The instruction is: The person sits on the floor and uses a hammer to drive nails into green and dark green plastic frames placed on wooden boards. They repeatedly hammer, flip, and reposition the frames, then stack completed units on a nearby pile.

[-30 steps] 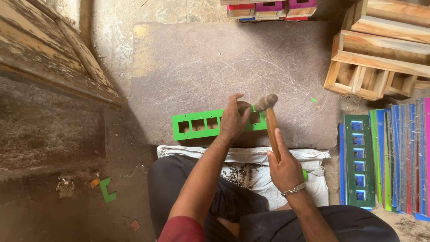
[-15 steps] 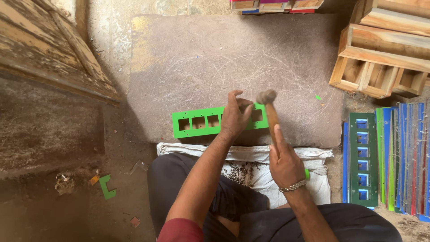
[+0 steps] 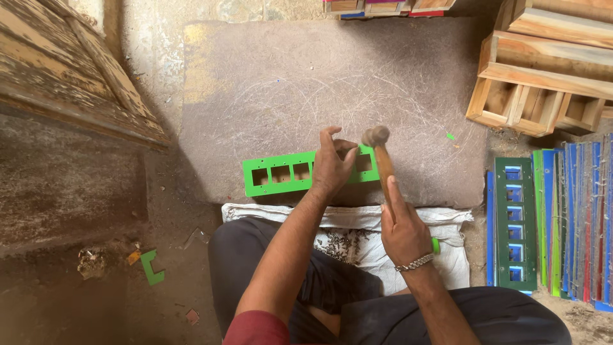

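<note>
**A:** Hammer (image 3: 380,163) in the right hand (image 3: 403,231), fingers closed round the wooden handle with the index finger laid along it. The head sits just above the right end of a bright green strip (image 3: 281,174) with a row of square holes punched through it.

**B:** Yeah, and the left hand (image 3: 332,167) is pressed down on that strip, fingers spread wide over it, not gripping anything as far as I can see. Can't tell if the hammer head is actually touching the metal or hovering just over it.

**A:** Same here, too close to call. The strip lies flat along the near edge of a big brownish scratched slab (image 3: 332,83) on the floor, more or less straight in front of the person's knees.

**B:** There's a white sack cloth (image 3: 357,246) spread over the lap, right up against the slab edge. Bracelet on the right wrist too.

**A:** Off to the right there's a stack of similar strips (image 3: 562,223) standing on edge, dark green, blue, red, a lighter green one. Wooden box frames (image 3: 543,83) sit behind those.

**B:** And a small green offcut (image 3: 152,267) lies on the dirt floor to the left, well apart from everything, near an old weathered wooden board (image 3: 70,76).
</note>
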